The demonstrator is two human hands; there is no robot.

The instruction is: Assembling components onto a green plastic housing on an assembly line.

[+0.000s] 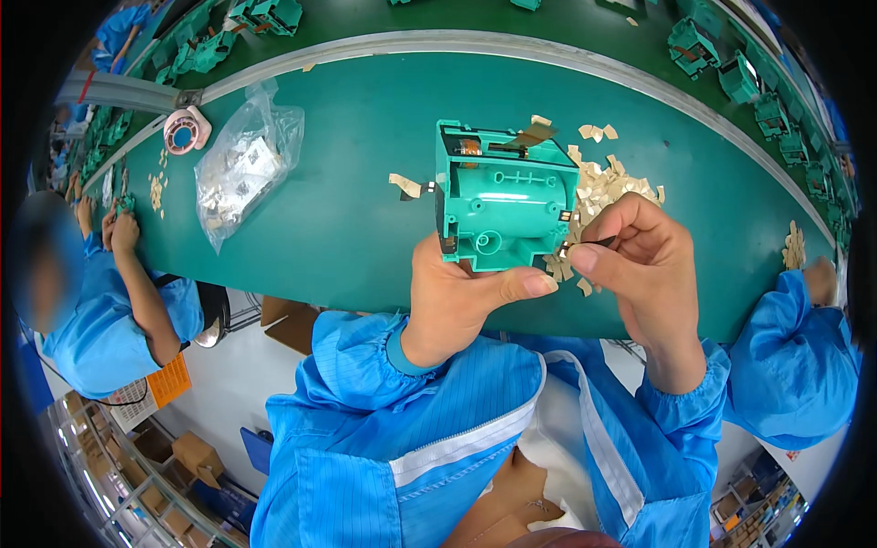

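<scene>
My left hand [461,297] grips a teal plastic housing [513,196] from below, its thumb along the bottom edge. The housing is boxy, with a rounded middle, a copper-coloured part near its top left and black strips on its left side. A brown tape-like flap [535,135] stands out from its top. On the left, a strip with a beige tab [404,186] sticks out. At the lower right corner, my right hand [649,269] pinches a thin dark strip [598,243] between thumb and forefinger. The strip meets the housing there; how it is joined is too small to tell.
Loose beige paper-like pieces [626,183] lie behind my right hand. A clear plastic bag [248,173] with white pieces and a pink-white tape roll [183,133] are on the left. Beyond the metal rail [411,38] are more teal housings [692,47]. Co-workers sit on both sides.
</scene>
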